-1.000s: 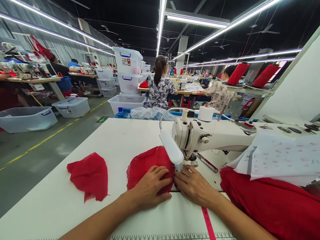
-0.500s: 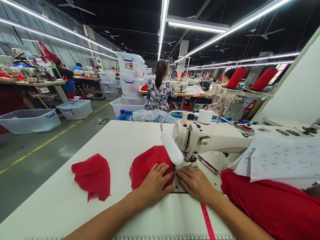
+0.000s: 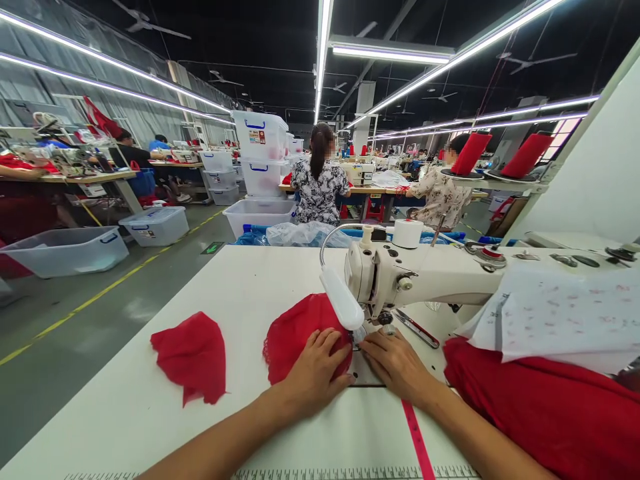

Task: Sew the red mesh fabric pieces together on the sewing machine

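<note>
A piece of red fabric (image 3: 295,337) with a scalloped left edge lies on the white table, its right edge at the presser foot (image 3: 356,339) of the sewing machine (image 3: 395,277). My left hand (image 3: 320,363) rests flat on this fabric, fingers stretched toward the needle area. On the other side of the foot, my right hand (image 3: 397,365) lies on the machine bed with its fingers extended. Whether any cloth is under its fingertips cannot be seen. A white lamp (image 3: 343,298) on a bent neck partly covers the needle.
A smaller red piece (image 3: 193,357) lies at left. Tweezers (image 3: 417,329) rest behind my right hand. Red cloth (image 3: 540,407) and a marked white sheet (image 3: 570,320) are piled at right. A ruler strip (image 3: 325,474) runs along the front edge. Co-workers (image 3: 321,180) sit ahead.
My right fingertips have shifted slightly to the right, widening the gap between the hands. The left hand and the fabric under it have edged slightly right. The view has shifted a little.
</note>
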